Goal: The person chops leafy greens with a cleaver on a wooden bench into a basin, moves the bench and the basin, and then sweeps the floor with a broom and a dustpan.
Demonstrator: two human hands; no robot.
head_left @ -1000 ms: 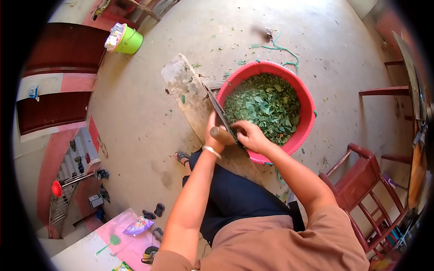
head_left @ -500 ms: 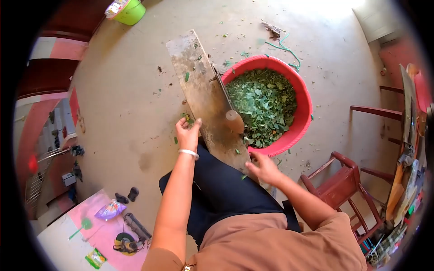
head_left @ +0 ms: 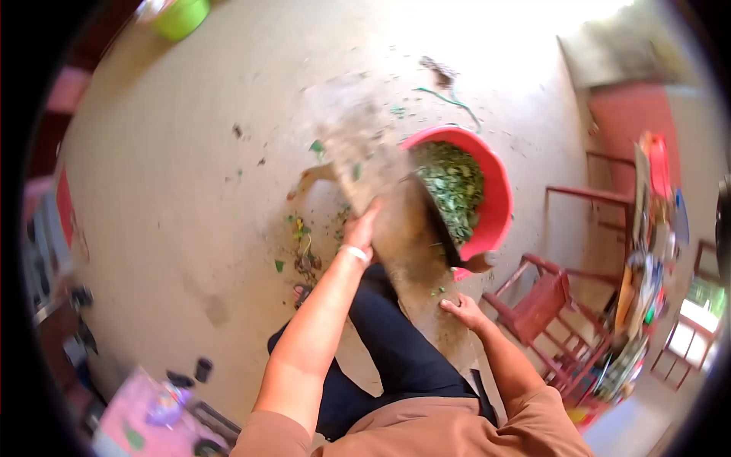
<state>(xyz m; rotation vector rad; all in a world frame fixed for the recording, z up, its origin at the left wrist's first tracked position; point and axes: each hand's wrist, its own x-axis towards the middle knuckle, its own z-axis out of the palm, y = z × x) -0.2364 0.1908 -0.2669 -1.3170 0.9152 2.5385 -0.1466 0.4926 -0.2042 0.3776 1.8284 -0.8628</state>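
A long worn wooden board (head_left: 403,244), blurred by motion, runs from my lap toward the floor ahead, with a dark blade (head_left: 438,217) and its wooden handle (head_left: 480,263) along its right side. My left hand (head_left: 361,231) grips the board's left edge. On its right edge near my lap, my right hand (head_left: 462,311) holds on, thumb on top. Bits of green leaf lie on the wood. Just right of the board stands a red tub (head_left: 499,190) with chopped green leaves (head_left: 457,186), partly hidden by board and blade.
Leaf scraps and stems (head_left: 303,244) lie on the floor left of the board. A red wooden stool (head_left: 541,305) stands at the right, by a cluttered rack. Ahead are a green bucket (head_left: 181,19) and green string (head_left: 449,99). A pink mat (head_left: 126,415) is lower left.
The board has shifted and lifted, uncovering a wooden leg beneath it. My left hand has gone from beside the board to its edge. The blade handle has swung right, over the tub's rim.
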